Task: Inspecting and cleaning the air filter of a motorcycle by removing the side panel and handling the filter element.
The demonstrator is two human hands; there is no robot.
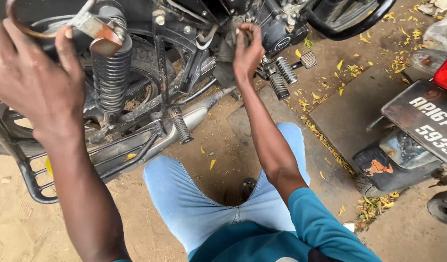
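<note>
Motorcycle (150, 92): laid across the top of the view, beyond both hands, long axis left to right. Second bike (417, 131): parked well right of the right hand. Spring (110, 73): upright, just right of the left hand (31, 82), which is raised and half open, thumb touching a metal hook (26, 30). Right hand (246, 51): fingers pinched on a part by the engine (277, 29); grip contents cannot be told. No containers seen.

1. The motorcycle (184, 63) is cut off by the top edge.
2. The right hand (246, 51) hides its fingertips among engine parts, perhaps gripping something.
3. The number plate (427, 121) runs off the right edge.
</note>
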